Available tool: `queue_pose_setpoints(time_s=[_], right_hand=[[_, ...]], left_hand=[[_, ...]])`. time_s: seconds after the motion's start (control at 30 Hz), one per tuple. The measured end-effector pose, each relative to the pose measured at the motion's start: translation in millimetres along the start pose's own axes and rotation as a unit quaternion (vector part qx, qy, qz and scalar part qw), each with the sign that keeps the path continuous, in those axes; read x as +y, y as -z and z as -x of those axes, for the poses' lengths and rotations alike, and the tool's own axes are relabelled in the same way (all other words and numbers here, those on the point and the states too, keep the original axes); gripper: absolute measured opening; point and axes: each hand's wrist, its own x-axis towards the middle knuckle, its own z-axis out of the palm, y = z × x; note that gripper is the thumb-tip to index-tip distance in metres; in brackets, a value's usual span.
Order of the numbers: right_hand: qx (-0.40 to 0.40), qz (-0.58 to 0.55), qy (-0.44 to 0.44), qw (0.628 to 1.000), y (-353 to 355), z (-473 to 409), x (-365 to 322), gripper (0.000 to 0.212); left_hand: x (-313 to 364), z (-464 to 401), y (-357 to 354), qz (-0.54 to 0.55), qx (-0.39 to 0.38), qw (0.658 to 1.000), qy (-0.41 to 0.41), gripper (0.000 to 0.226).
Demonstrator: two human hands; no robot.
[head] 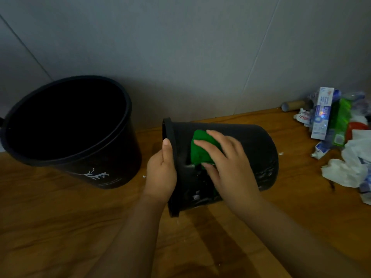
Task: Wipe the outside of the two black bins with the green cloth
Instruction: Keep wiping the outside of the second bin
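While the upright round black plastic bin (80, 141) with a pale antler print stands at the left near the grey wall (180, 47), the left hand (160, 169) has its grip curled over the rim of the second black plastic bin (251, 145), lying on its side on the brown wooden floor (60, 227). Flat-fingered, the right hand (226, 163) presses the folded green cloth (198, 149) against that bin's outer wall. Crumpled white paper and packaging litter (341, 141) sits far right.

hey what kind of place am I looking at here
Probably a room in a home, seen at floor level: a wooden floor meets a plain grey wall, two black bins sit on it, and household rubbish, including toothpaste boxes, is heaped at the right.
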Motion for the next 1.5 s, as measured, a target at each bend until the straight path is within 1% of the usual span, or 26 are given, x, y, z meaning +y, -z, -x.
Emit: queue_pose_setpoints(time_s=[0.07,0.13,0.2,0.27,0.37,0.43,0.5,0.57,0.63,0.67,0.73,0.77,0.83,0.9,1.0,1.03,1.07,1.1,1.2,1.27,1.33,1.43,1.47,1.5], right_hand=[[-0.006,-0.008,0.023,1.0,-3,11,-5,0.051],[-0.02,-0.02,0.073,0.997,-8,18,-13,0.052],[-0.031,-0.024,0.096,0.995,-9,11,-16,0.052],[-0.024,-0.012,0.072,0.997,-9,-3,-14,0.051],[-0.007,-0.004,0.003,1.0,-4,-13,-9,0.05],[-0.006,-0.002,-0.006,1.0,-5,0,-10,0.052],[-0.011,0.003,0.037,0.999,-11,23,-15,0.055],[-0.016,-0.002,0.096,0.995,-17,39,-16,0.054],[-0.015,-0.002,0.114,0.993,-16,34,-12,0.053],[-0.011,0.0,0.099,0.995,-15,27,-11,0.053],[0.004,-0.007,0.039,0.999,-11,15,-9,0.053],[0.011,-0.011,0.014,1.0,-9,13,-9,0.053],[0.022,0.0,-0.002,1.0,-10,19,-11,0.053],[0.024,0.003,0.023,0.999,-15,33,-14,0.054],[0.008,0.0,0.115,0.993,-22,43,-14,0.049],[0.001,0.004,0.131,0.991,-21,40,-12,0.05],[-0.001,0.007,0.129,0.992,-19,34,-9,0.052],[0.004,0.009,0.108,0.994,-17,28,-6,0.055],[0.038,0.0,-0.001,0.999,-10,23,0,0.055],[0.048,0.002,-0.025,0.999,-12,32,-3,0.056],[0.034,-0.001,0.013,0.999,-19,42,-10,0.059],[0.005,0.01,0.121,0.993,-25,42,-13,0.054],[0.005,0.016,0.13,0.991,-24,36,-11,0.055],[0.011,0.019,0.117,0.993,-22,31,-8,0.057]], left_hand=[[-1,2,0,-0.008,-0.001,1.0,-0.002,0.061],[1,3,0,-0.005,-0.007,1.0,-0.015,0.067],[1,4,0,0.003,-0.005,1.0,-0.023,0.069],[1,3,0,-0.004,0.003,1.0,-0.015,0.068],[2,2,0,-0.017,-0.006,1.0,0.006,0.069],[3,1,0,-0.017,-0.003,1.0,0.014,0.068],[2,-1,1,-0.022,0.001,1.0,0.013,0.07],[4,0,1,-0.015,-0.003,1.0,0.004,0.077],[4,0,1,-0.019,-0.007,1.0,-0.002,0.079],[5,0,2,-0.024,-0.007,1.0,0.001,0.075],[6,-1,2,-0.023,-0.009,1.0,0.013,0.066],[7,-2,2,-0.021,-0.011,1.0,0.014,0.065],[6,-3,1,-0.023,-0.007,1.0,0.015,0.067],[6,-3,2,-0.035,-0.004,0.999,0.013,0.069],[5,-5,2,-0.042,-0.005,0.999,0.001,0.074],[6,-5,3,-0.045,-0.009,0.999,-0.001,0.074],[7,-6,4,-0.048,-0.011,0.999,0.002,0.071],[8,-7,5,-0.047,-0.013,0.999,0.01,0.068],[10,-10,6,-0.037,-0.03,0.999,0.022,0.065],[10,-11,5,-0.034,-0.024,0.999,0.024,0.063],[9,-11,4,-0.03,-0.009,0.999,0.019,0.059],[8,-14,4,-0.042,-0.007,0.999,0.001,0.06],[8,-15,6,-0.044,-0.011,0.999,0.001,0.06],[9,-15,8,-0.042,-0.017,0.999,0.005,0.06]])
